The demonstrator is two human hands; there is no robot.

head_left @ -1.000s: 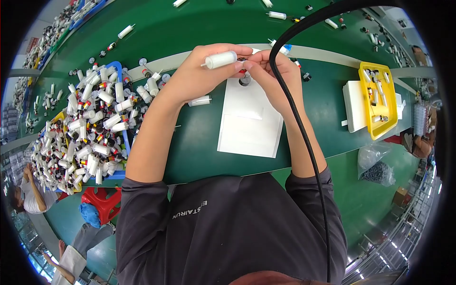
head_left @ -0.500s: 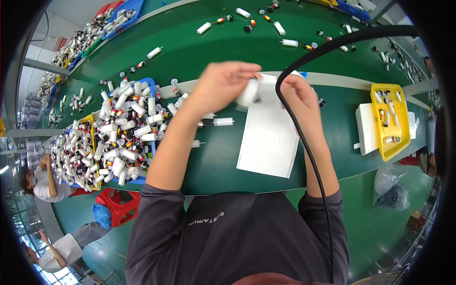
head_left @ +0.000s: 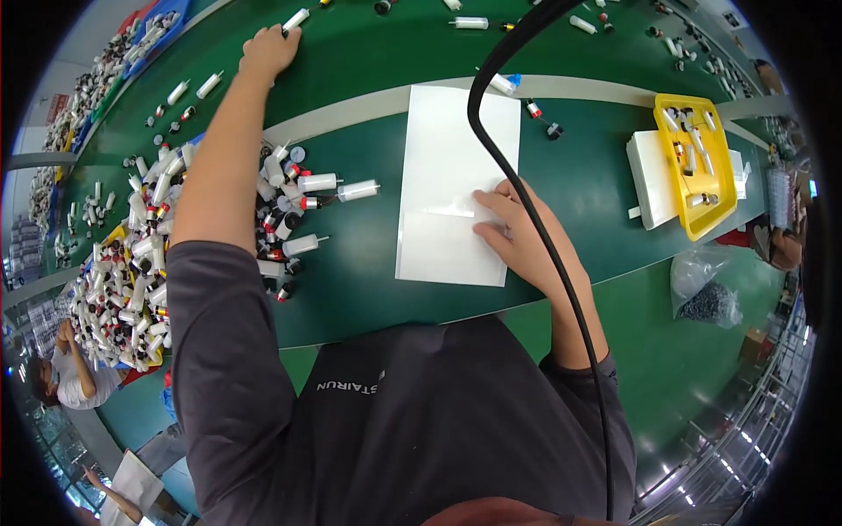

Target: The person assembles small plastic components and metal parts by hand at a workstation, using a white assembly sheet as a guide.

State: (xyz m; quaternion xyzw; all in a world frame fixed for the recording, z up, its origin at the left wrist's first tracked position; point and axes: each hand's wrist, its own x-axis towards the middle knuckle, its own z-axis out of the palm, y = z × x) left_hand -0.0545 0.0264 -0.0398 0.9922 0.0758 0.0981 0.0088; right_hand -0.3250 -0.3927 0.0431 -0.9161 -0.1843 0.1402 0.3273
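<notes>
At the far left, my left hand (head_left: 270,53) reaches over the far green surface. Its fingers close round the dark end of a white cylindrical part (head_left: 297,19). My right hand (head_left: 526,232) rests on the right side of a white sheet (head_left: 438,250), thumb and fingers apart. The sheet lies flat on the green table, with a faint rectangular patch (head_left: 450,203) by my fingertips. Left of the sheet lie loose white cylindrical parts (head_left: 358,190), some with red, yellow and black ends. My left forearm hides part of their pile.
A yellow tray (head_left: 697,223) with a few parts overlaps a white stack (head_left: 651,180) at the right. A black cable (head_left: 535,206) hangs across the view. More loose parts (head_left: 472,24) lie on the far surface. Another person (head_left: 79,377) sits at the far left.
My left hand has moved from above the sheet to the far left. The white thing once near it is gone from there. My right hand has come down onto the sheet. The view has shifted.
</notes>
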